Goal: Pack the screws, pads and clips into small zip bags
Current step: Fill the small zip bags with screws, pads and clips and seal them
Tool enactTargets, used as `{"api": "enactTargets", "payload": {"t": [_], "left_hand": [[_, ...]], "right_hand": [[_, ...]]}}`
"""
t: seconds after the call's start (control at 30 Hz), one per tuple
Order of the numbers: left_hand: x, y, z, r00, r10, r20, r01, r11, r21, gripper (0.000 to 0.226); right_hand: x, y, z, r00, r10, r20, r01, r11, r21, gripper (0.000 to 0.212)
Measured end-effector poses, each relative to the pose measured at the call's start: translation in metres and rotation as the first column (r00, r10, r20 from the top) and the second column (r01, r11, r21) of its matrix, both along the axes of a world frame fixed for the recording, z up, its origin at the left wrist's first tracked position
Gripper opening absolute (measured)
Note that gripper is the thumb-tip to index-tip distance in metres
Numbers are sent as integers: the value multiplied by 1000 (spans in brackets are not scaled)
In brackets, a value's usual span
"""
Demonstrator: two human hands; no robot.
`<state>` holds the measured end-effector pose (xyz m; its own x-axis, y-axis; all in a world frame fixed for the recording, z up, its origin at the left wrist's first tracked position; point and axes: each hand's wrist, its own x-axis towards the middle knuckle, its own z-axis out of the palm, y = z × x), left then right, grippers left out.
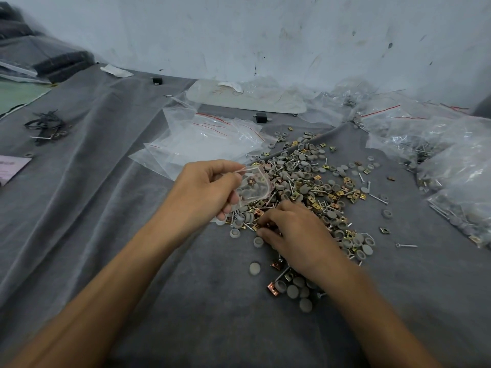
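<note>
Small zip bag [253,185] clamped by left hand [204,189] fingers. At its 6 o'clock, right hand [295,229] fingers curled in parts pile [318,179]; grip unclear.

Plain grey cloth [106,208] over the surface. Matte grey round pads [255,268], brass-yellow and copper-toned clips [317,206], silver screws [379,199]. Clear zip bags [207,136] with thin red seal lines. White wall [265,35] flecked with dark scuffs. Black ties [45,126] near a pale green sheet [18,94].
</note>
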<state>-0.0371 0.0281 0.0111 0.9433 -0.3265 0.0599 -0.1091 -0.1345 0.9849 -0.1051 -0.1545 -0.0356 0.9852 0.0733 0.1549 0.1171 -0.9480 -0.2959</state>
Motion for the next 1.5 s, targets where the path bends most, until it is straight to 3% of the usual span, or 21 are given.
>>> {"api": "enactTargets", "payload": {"t": [0.37,0.5,0.63,0.8,1.0,1.2,1.5], "left_hand": [[-3,-2,0,1000,-13,-1,13,1000,5,21],[-4,-2,-1,999,-40,16,40,999,23,21],[-6,-4,-7,994,-71,87,63,993,98,20],[-9,-9,-15,970,-148,191,100,966,239,20],[-7,-8,-18,970,-140,199,91,967,238,20],[-8,-8,-15,972,-151,182,106,966,234,23],[-5,-5,-15,978,-123,170,92,980,178,16]], "right_hand": [[-7,-3,10,993,43,-108,-28,989,143,10],[-6,-8,12,1000,-19,-16,23,969,246,7],[-9,-26,23,982,-151,117,69,850,523,6],[-9,-18,27,985,-86,150,-62,635,770,2],[-11,-7,22,980,-48,196,-115,664,739,5],[-14,-5,21,960,-64,272,-119,786,607,17],[-11,-11,20,915,-190,355,-68,796,602,8]]}}
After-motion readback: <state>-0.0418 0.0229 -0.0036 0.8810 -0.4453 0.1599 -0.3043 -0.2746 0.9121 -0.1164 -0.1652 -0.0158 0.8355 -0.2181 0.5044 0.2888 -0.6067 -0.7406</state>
